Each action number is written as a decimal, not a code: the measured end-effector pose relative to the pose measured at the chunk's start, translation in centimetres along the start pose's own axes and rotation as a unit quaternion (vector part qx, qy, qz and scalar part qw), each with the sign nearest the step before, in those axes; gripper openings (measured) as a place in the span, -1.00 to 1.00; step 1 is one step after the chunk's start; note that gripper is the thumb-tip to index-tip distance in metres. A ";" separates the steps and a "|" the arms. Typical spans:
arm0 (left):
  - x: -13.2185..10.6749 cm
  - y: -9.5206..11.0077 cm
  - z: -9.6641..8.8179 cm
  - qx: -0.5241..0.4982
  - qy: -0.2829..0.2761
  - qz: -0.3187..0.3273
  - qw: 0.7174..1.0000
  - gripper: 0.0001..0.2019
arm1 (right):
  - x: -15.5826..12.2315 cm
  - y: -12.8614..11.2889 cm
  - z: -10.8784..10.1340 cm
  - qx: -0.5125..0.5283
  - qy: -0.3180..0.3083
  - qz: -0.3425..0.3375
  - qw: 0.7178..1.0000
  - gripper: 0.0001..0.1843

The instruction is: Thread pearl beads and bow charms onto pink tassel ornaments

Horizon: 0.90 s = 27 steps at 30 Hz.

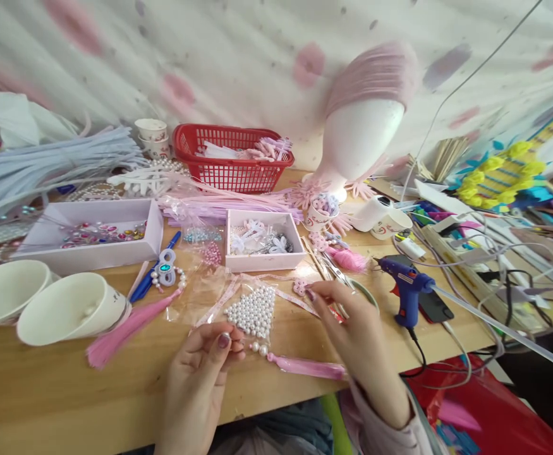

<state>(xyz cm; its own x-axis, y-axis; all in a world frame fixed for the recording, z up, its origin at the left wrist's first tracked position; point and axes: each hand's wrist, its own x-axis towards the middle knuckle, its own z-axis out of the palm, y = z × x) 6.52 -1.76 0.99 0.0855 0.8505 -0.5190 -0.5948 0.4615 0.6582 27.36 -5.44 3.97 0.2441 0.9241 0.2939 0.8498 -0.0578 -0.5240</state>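
Atm L grip [203,366] pinched nr tassel beads [259,348], R grip [352,325] pinching pink flower [299,287].

Running bright, softly lit; glaring off tabletop [129,392] just rt. of white box [265,263]; pixelated far lt. of box; stretching wide-angle twd. edges, shadows v. soft.

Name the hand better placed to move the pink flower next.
Likely the right hand: its fingertips are at the pink flower, while the left hand is farther off, fingers bent together near the white pearls.
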 end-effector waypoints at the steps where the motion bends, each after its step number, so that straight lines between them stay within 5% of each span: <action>1: 0.1 0.0 -0.2 0.001 -0.008 -0.006 1.000 -0.63 | 0.6 1.2 -0.6 -0.114 -0.017 0.014 0.993 -0.82; 6: 0.3 0.2 -0.7 0.015 -0.041 -0.019 0.999 -0.62 | 3.2 4.7 -1.7 -0.261 -0.041 0.051 0.963 -0.77; 15: 1.0 0.2 -1.4 0.040 -0.069 -0.048 0.996 -0.55 | 5.7 3.3 -0.8 -0.367 -0.135 0.089 0.916 -0.86; 27: 0.8 0.5 -1.6 0.027 -0.088 -0.059 0.994 -0.55 | 6.1 1.8 -3.6 -0.281 -0.141 0.102 0.944 -0.79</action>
<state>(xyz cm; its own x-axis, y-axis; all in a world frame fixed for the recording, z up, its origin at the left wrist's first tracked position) 5.02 -1.20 0.08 0.2934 0.8189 -0.4933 -0.5298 0.5688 0.6291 32.12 -1.23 7.69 0.3626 0.9314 -0.0323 0.9316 -0.3632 -0.0160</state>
